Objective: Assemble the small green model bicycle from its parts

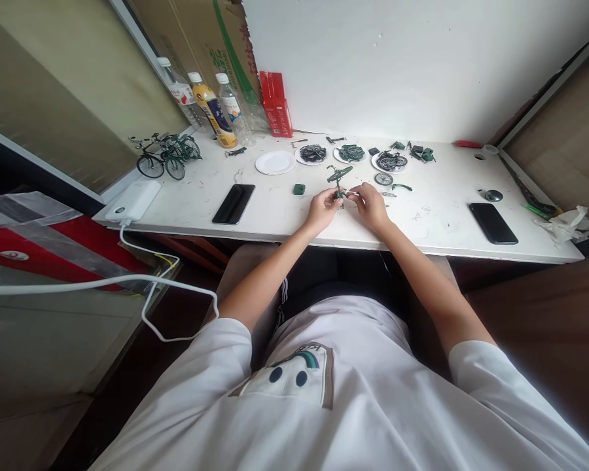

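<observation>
My left hand (322,208) is closed around the lower end of a dark green miniature bicycle (340,174), a partly assembled model held just above the table's front edge. At its right side, my right hand (370,203) has thumb and fingers pinched together against the model. What sits between those right fingertips is too small to name. On the table just beyond my right hand lie a small spoked wheel (383,178) and a thin green part (402,188). A little green block (299,189) rests left of my left hand.
Behind the hands stand small plates of model parts, including a plate of green pieces (352,154), and a bare white plate (275,163). Finished-looking model bicycles (167,157), a power strip (132,201) and three bottles are left. Phones (233,203) (493,223) flank the hands.
</observation>
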